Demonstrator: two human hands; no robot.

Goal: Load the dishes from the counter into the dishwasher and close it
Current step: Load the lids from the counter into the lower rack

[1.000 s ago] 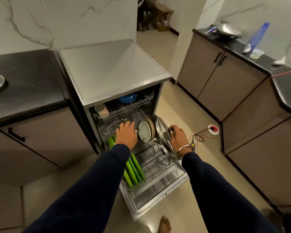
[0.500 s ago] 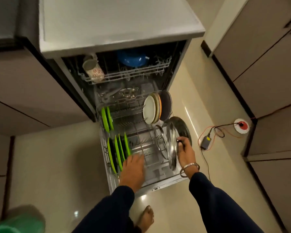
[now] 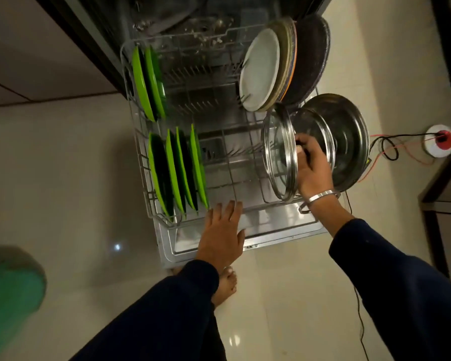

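Our right hand (image 3: 311,168) grips the glass lid (image 3: 277,155) upright on edge in the lower rack (image 3: 141,162); our left hand (image 3: 223,230), fingers straight, rests at the rack's front edge.

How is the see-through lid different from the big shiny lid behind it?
The glass lid is clear with a metal rim; the steel lid is solid metal all over. The glass lid looks smaller; the steel lid looks wider. The right hand grips the glass lid's knob; nothing holds the steel lid. Both are round and stand on edge at the right side of the lower rack.
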